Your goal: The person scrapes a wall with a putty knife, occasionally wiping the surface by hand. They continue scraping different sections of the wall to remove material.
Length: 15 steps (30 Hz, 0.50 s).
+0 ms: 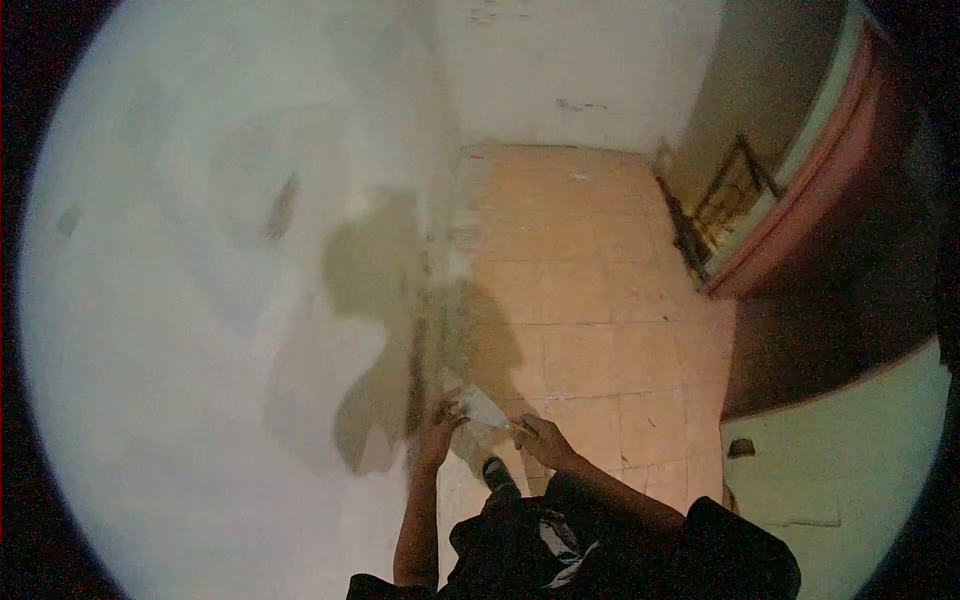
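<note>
In front of my body, my right hand [542, 441] is closed round the yellowish handle of a putty knife [484, 408]. The tool's wide pale blade points up and to the left. My left hand [446, 422] is at the far edge of the blade, fingers bent against it. Whether any filler lies on the blade is too small to tell. Both hands are close together, above the floor beside the left wall.
A pale wall [200, 300] with dark patches stands on the left, bearing my shadow. Orange floor tiles [580, 300] run to a far wall [580, 60]. At the right are a pinkish door edge [800, 210] and a dark metal frame [722, 190]. My shoe [495, 472] shows below.
</note>
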Each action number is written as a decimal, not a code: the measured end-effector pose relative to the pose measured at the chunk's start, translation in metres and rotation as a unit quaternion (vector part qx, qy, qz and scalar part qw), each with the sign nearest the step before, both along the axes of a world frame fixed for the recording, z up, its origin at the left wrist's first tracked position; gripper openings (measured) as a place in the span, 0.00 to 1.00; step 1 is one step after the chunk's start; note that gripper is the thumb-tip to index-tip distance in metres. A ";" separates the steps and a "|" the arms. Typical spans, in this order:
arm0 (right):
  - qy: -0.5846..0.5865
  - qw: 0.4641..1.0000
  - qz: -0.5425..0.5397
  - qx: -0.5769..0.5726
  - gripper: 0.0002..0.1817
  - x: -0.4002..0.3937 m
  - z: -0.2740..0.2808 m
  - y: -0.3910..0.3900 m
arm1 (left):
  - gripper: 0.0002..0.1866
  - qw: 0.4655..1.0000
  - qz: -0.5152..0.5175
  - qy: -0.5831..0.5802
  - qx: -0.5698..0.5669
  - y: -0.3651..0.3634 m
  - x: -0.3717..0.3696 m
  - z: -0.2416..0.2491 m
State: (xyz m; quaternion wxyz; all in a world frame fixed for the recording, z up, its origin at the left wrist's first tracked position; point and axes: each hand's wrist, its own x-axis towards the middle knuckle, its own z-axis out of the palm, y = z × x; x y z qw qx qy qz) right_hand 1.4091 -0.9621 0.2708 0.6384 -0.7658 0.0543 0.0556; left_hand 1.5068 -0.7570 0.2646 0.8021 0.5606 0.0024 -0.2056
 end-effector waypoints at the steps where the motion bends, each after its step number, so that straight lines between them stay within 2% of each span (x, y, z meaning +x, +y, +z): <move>1: 0.010 1.000 -0.015 0.010 0.13 0.017 0.005 -0.010 | 0.18 0.996 -0.032 -0.035 0.079 -0.018 0.023 0.005; 2: 0.018 0.999 -0.030 0.023 0.13 0.034 0.007 -0.021 | 0.15 0.983 -0.062 -0.065 0.160 -0.035 0.045 0.021; 3: 0.019 0.998 -0.060 0.026 0.13 0.045 0.010 -0.034 | 0.15 0.980 -0.092 -0.068 0.161 -0.053 0.063 0.019; 5: 0.065 0.995 -0.071 0.016 0.13 0.075 0.010 -0.059 | 0.12 0.981 -0.062 -0.067 0.169 -0.083 0.102 0.007; 6: -0.110 0.991 -0.059 -0.039 0.13 0.083 -0.030 -0.070 | 0.11 0.982 -0.055 -0.080 0.160 -0.097 0.112 -0.003; 7: -0.107 0.990 -0.078 -0.039 0.13 0.094 -0.028 -0.077 | 0.11 0.981 -0.074 -0.080 0.160 -0.104 0.124 -0.016; 9: 0.089 0.989 -0.116 -0.034 0.15 0.119 -0.020 -0.106 | 0.12 0.981 -0.102 -0.091 0.136 -0.131 0.155 -0.047; 10: 0.089 0.990 -0.096 -0.051 0.16 0.134 0.001 -0.121 | 0.17 0.973 -0.124 -0.085 0.175 -0.148 0.164 -0.028; 11: 0.099 0.989 -0.100 -0.044 0.16 0.144 -0.004 -0.126 | 0.17 0.972 -0.131 -0.077 0.180 -0.150 0.169 -0.035; 12: 0.128 0.987 -0.080 -0.055 0.16 0.166 -0.018 -0.142 | 0.19 0.959 -0.148 -0.113 0.215 -0.158 0.183 -0.051; 13: 0.148 0.984 -0.062 -0.072 0.17 0.192 -0.022 -0.163 | 0.21 0.943 -0.162 -0.159 0.244 -0.179 0.205 -0.046; 14: 0.114 0.993 -0.034 -0.012 0.17 0.206 -0.027 -0.176 | 0.24 0.930 -0.163 -0.177 0.279 -0.185 0.214 -0.039; 15: -0.052 0.983 0.050 -0.168 0.18 0.226 -0.055 -0.193 | 0.26 0.965 -0.154 -0.054 0.203 -0.184 0.235 -0.073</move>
